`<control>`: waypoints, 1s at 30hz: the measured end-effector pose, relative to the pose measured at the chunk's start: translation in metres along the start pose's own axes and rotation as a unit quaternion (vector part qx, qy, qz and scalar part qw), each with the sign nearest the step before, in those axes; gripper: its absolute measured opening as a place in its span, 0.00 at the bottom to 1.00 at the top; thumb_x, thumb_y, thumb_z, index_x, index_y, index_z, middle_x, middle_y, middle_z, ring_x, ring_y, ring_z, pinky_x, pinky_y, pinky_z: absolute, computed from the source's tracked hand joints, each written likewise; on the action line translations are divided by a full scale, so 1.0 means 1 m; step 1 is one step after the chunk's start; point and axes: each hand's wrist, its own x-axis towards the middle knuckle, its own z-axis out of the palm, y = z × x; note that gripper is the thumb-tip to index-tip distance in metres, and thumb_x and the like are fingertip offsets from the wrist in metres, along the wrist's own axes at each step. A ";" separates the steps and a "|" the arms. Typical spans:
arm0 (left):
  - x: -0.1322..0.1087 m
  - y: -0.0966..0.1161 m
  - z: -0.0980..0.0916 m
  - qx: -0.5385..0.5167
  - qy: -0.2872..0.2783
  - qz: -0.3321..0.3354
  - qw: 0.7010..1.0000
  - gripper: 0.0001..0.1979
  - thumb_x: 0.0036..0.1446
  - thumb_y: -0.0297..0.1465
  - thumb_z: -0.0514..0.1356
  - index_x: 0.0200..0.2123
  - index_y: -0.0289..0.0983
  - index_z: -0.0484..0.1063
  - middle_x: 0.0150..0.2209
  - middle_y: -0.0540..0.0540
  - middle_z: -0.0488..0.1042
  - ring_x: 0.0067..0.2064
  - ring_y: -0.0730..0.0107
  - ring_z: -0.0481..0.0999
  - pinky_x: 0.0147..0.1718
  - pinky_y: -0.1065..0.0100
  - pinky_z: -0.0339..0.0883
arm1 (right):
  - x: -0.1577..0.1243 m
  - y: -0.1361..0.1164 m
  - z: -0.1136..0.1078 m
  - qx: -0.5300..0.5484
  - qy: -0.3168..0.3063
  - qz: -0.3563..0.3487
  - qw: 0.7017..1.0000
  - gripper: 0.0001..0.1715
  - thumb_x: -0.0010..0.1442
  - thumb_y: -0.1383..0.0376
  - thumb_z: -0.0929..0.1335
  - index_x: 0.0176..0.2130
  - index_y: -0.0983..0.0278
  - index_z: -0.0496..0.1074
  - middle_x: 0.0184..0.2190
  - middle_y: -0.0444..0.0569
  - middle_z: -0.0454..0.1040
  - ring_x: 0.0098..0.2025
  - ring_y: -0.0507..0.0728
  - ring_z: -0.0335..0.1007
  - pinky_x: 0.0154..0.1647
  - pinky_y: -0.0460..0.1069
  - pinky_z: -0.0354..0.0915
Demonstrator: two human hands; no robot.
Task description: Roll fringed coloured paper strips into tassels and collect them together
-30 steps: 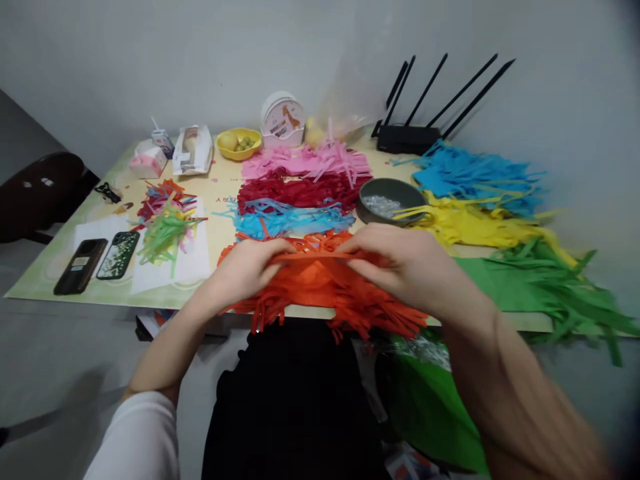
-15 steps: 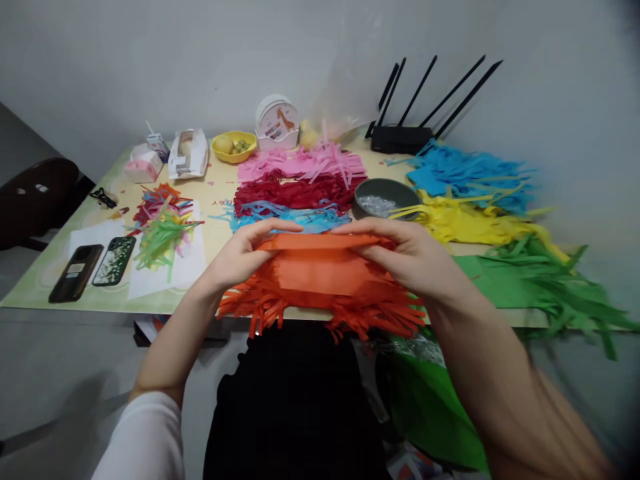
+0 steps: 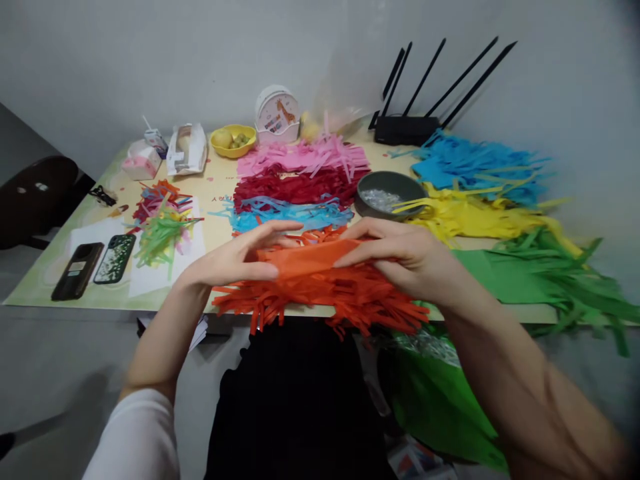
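Note:
A sheet of orange fringed tissue paper is folded over along its upper edge, above more orange fringe at the table's front. My left hand has its thumb on the near face at the sheet's left end, with the fingers behind the upper edge. At the right end, my right hand pinches the fold between thumb and fingers. Part of the far orange fringe is hidden by the hands and sheet. Just beyond lie blue fringe, dark red fringe and pink fringe.
A dark round bowl holds clear shiny bits. Yellow fringe, green paper and blue paper lie at right, near a black router. Two phones and colourful tassels lie at left.
The folded orange sheet has dropped lower and tilts, its right side higher. My right fingers have come over its near face; the left hand has loosened and spread slightly.

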 end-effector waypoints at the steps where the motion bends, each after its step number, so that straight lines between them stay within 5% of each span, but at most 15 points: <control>1: 0.004 0.000 0.003 0.020 0.013 -0.025 0.999 0.25 0.54 0.41 0.67 0.54 0.37 0.73 0.47 0.41 0.77 0.48 0.59 0.76 0.44 0.66 0.69 | 0.000 -0.001 -0.001 -0.019 -0.011 -0.006 1.000 0.26 0.55 0.80 0.61 0.38 0.59 0.82 0.42 0.50 0.77 0.43 0.55 0.76 0.44 0.49 0.70; 5: 0.019 -0.001 0.012 0.126 -0.006 -0.117 0.985 0.16 0.56 0.41 0.63 0.26 0.33 0.72 0.22 0.53 0.65 0.24 0.77 0.62 0.25 0.73 0.54 | -0.001 -0.007 -0.012 -0.060 -0.100 -0.004 0.993 0.23 0.61 0.75 0.62 0.43 0.56 0.82 0.47 0.50 0.77 0.48 0.57 0.76 0.48 0.51 0.70; 7: 0.022 0.001 0.013 0.176 -0.013 -0.116 0.977 0.17 0.57 0.39 0.62 0.23 0.33 0.69 0.20 0.55 0.60 0.23 0.78 0.57 0.24 0.72 0.48 | 0.000 -0.011 -0.019 -0.043 -0.154 0.012 0.987 0.23 0.63 0.67 0.66 0.56 0.55 0.75 0.56 0.51 0.74 0.55 0.61 0.73 0.53 0.53 0.69; 10: 0.024 0.007 0.015 0.240 -0.027 -0.089 0.966 0.15 0.57 0.36 0.60 0.22 0.34 0.67 0.20 0.55 0.60 0.24 0.77 0.57 0.25 0.71 0.48 | 0.006 -0.013 -0.019 -0.020 -0.146 0.077 0.986 0.38 0.61 0.56 0.71 0.67 0.58 0.62 0.62 0.53 0.70 0.59 0.63 0.70 0.55 0.54 0.69; 12: 0.025 0.012 0.016 0.262 -0.037 -0.079 0.961 0.15 0.57 0.34 0.60 0.21 0.34 0.66 0.20 0.55 0.60 0.24 0.77 0.57 0.25 0.71 0.49 | 0.013 -0.013 -0.012 -0.017 -0.141 0.125 0.982 0.28 0.62 0.56 0.69 0.59 0.60 0.71 0.52 0.52 0.78 0.48 0.61 0.77 0.45 0.51 0.70; 14: 0.025 0.014 0.017 0.275 -0.032 -0.081 0.958 0.14 0.58 0.34 0.60 0.22 0.34 0.67 0.21 0.54 0.62 0.24 0.77 0.58 0.25 0.71 0.49 | 0.019 -0.011 -0.003 -0.015 -0.177 0.164 0.970 0.13 0.62 0.57 0.68 0.40 0.62 0.79 0.33 0.47 0.81 0.32 0.56 0.75 0.32 0.48 0.66; 16: 0.022 0.013 0.015 0.276 -0.020 -0.089 0.957 0.13 0.58 0.35 0.60 0.24 0.34 0.68 0.21 0.54 0.64 0.24 0.76 0.60 0.25 0.72 0.51 | 0.020 -0.010 0.003 -0.010 -0.189 0.192 0.963 0.16 0.61 0.57 0.68 0.26 0.63 0.73 0.21 0.42 0.72 0.23 0.52 0.66 0.25 0.46 0.58; 20: 0.015 0.006 0.012 0.196 0.039 -0.112 0.973 0.13 0.59 0.37 0.60 0.27 0.34 0.71 0.22 0.53 0.70 0.24 0.76 0.66 0.25 0.74 0.57 | 0.010 -0.010 0.009 0.016 -0.088 0.232 0.969 0.15 0.60 0.56 0.68 0.27 0.63 0.73 0.22 0.42 0.72 0.25 0.51 0.65 0.26 0.46 0.58; 25: 0.008 -0.005 0.015 0.013 0.123 -0.137 0.983 0.12 0.58 0.35 0.61 0.39 0.33 0.76 0.23 0.51 0.75 0.21 0.74 0.72 0.23 0.74 0.64 | -0.006 -0.010 0.017 0.087 0.068 0.233 0.966 0.10 0.60 0.61 0.69 0.37 0.61 0.80 0.36 0.48 0.82 0.38 0.58 0.77 0.43 0.50 0.69; 30: 0.002 -0.012 0.014 -0.029 0.146 -0.097 0.984 0.13 0.53 0.28 0.61 0.41 0.34 0.81 0.27 0.48 0.76 0.24 0.76 0.73 0.22 0.75 0.65 | -0.014 -0.003 0.024 0.156 0.115 0.180 0.964 0.11 0.60 0.68 0.69 0.37 0.58 0.82 0.35 0.48 0.82 0.38 0.57 0.78 0.40 0.50 0.71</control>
